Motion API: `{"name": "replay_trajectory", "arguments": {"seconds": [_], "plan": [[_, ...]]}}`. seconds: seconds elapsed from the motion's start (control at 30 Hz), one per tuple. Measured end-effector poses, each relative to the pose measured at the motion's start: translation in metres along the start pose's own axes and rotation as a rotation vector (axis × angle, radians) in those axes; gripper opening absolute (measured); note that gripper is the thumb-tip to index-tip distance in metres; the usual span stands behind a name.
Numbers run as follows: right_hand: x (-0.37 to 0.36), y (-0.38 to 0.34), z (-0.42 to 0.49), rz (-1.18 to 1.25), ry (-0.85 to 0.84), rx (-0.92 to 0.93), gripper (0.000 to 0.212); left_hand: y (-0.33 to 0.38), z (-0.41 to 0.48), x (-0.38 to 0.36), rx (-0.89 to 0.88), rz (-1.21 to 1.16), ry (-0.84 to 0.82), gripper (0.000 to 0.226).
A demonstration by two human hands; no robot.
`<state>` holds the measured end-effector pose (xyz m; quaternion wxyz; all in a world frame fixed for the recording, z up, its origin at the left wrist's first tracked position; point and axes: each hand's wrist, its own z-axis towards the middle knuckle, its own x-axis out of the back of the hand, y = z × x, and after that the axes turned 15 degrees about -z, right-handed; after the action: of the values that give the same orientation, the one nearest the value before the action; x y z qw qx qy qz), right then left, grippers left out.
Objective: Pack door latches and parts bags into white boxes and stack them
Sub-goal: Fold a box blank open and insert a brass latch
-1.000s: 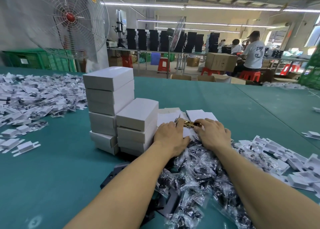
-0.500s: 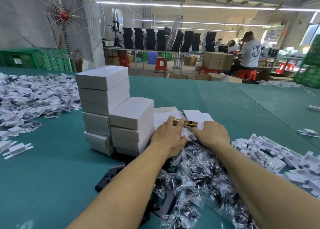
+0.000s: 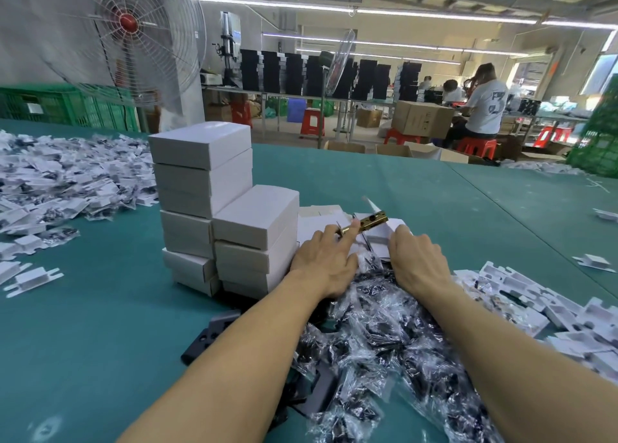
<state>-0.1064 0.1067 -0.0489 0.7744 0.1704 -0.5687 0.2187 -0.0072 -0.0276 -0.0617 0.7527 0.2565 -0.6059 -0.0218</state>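
Where the green bench (image 3: 100, 342) runs off to the left, a wide heap of white card inserts (image 3: 67, 175) lies spread, with a loose insert (image 3: 31, 277) nearer, apart from the heap. Behind it, off the bench, stands a large caged fan (image 3: 127, 24). Toward the middle rise two stacks of closed white boxes, touching each other: a tall stack (image 3: 200, 175) and, just right of it and nearer, a shorter stack (image 3: 257, 242). Near the foot of these, dark flat plates (image 3: 210, 335) lie partly under the left forearm.

Just right of the shorter stack, the left hand (image 3: 322, 262) pinches a brass latch (image 3: 366, 223), one finger stretched along it; the latch is tilted, its far end raised, above a white open box (image 3: 381, 238) lying on the bench. The right hand (image 3: 418, 258) rests at this box's right edge with its fingers bent downward; the fingertips are hidden, so I cannot tell whether it grips anything.

Beneath both wrists and reaching to the near edge lies a pile of clear parts bags (image 3: 384, 342) with dark contents. Right of that, more white inserts (image 3: 535, 308) are scattered.
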Motion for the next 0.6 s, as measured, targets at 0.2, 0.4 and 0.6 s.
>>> {"name": "replay_trajectory", "arguments": {"seconds": [0.2,0.4,0.6], "plan": [[-0.006,0.0,0.0,0.09,0.045,-0.062,0.01,0.002,0.001,-0.005,-0.037,0.067,0.047,0.063],[-0.01,0.0,0.003,0.049,0.073,-0.03,0.01,0.004,-0.003,-0.006,-0.004,0.04,0.064,0.061],[-0.012,0.001,0.002,-0.047,0.112,0.073,0.023,0.007,-0.003,-0.003,-0.029,0.041,0.116,0.043]]}}
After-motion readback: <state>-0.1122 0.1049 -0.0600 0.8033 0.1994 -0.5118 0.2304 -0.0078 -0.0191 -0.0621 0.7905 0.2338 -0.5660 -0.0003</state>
